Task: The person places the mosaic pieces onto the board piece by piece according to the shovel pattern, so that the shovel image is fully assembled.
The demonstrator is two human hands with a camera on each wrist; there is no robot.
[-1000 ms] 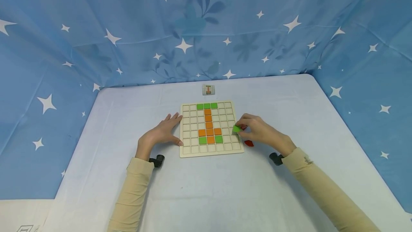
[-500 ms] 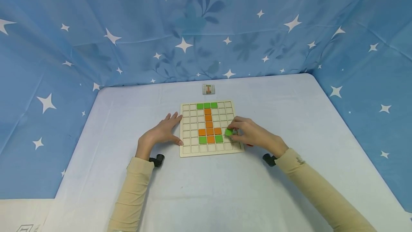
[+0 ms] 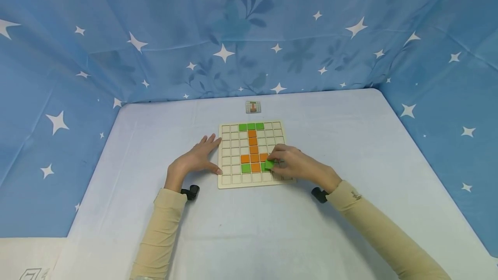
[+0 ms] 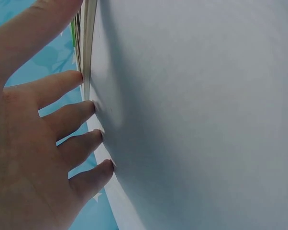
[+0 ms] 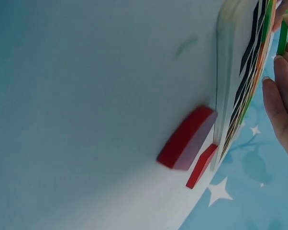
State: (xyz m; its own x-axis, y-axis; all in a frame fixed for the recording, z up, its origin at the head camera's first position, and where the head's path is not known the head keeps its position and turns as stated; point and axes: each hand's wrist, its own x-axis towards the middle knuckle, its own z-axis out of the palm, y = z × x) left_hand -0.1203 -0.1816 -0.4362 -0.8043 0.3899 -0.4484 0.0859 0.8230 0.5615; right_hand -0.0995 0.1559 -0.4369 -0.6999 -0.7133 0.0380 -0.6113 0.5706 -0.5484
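A cream grid board (image 3: pixel 226 179) lies on the table, with three green squares (image 3: pixel 251 126) in its top row. Below them runs a column of orange squares (image 3: pixel 253 141) that widens near the bottom, with green squares to either side. My left hand (image 3: pixel 196 159) is spread, thumb and index fingertips at the board's left edge. A green square tile (image 3: pixel 269 165) is pinched between the thumb and fingers of my right hand (image 3: pixel 294 162). It overlaps the lower right green square in the head view. The right wrist view shows the pinched tile (image 5: pixel 282 39) edge-on.
Two red pieces, one thick and curved (image 5: pixel 188 139) and one thinner (image 5: pixel 201 166), lie beside the board's right edge. A small card (image 3: pixel 253 107) with a grid picture lies beyond the board. A blue star-patterned curtain (image 3: pixel 167 25) stands behind the white table (image 3: pixel 249 232).
My right hand has moved left across the board with the green tile, from its right edge to the lower right green square. The left hand has stayed at the left edge.
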